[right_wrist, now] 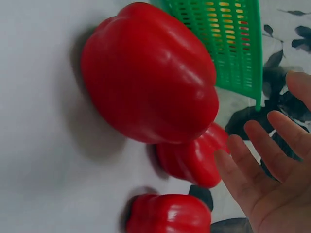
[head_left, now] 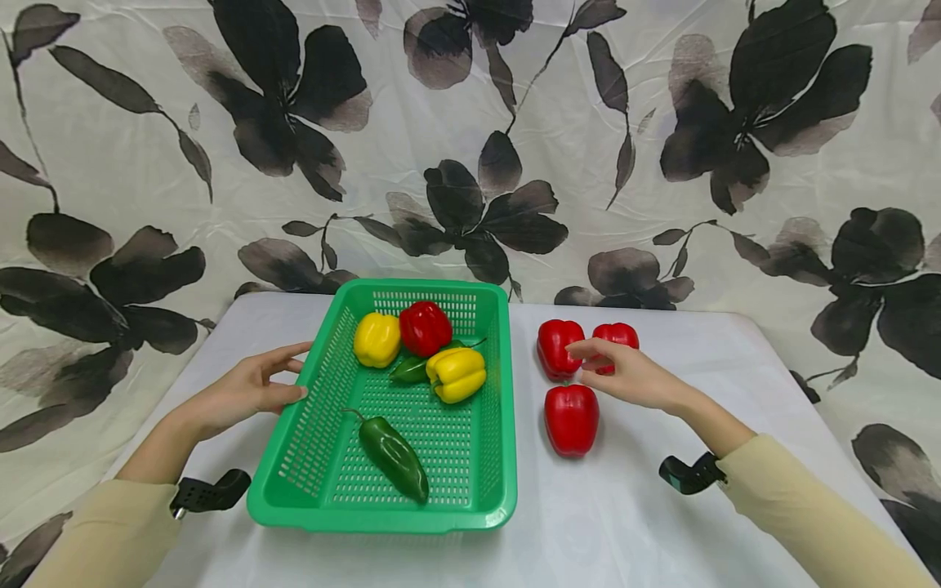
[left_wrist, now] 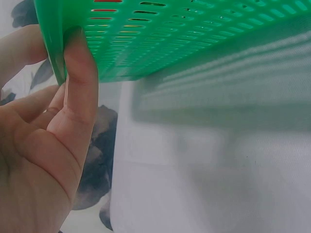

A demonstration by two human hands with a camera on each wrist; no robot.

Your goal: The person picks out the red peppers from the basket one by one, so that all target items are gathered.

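Observation:
My left hand [head_left: 246, 396] holds the left rim of a green plastic basket [head_left: 382, 520]. In the left wrist view, the basket's edge [left_wrist: 54, 48] runs between the fingers. Inside the basket lie a dark green pepper [head_left: 393, 457], a second green pepper [head_left: 409, 370] partly hidden, two yellow bell peppers [head_left: 377, 340] and a red bell pepper [head_left: 425, 328]. To the right, my right hand [head_left: 625, 376] hovers over three red bell peppers [head_left: 572, 420] on the table. Its fingers are spread and extended in the right wrist view, with nothing in them.
A white cloth covers the table [head_left: 625, 506]. Behind it hangs a pale curtain [head_left: 588, 163] with dark flowers. The loose red peppers stand close together beside the basket's right wall. Each wrist wears a small black camera mount [head_left: 691, 474].

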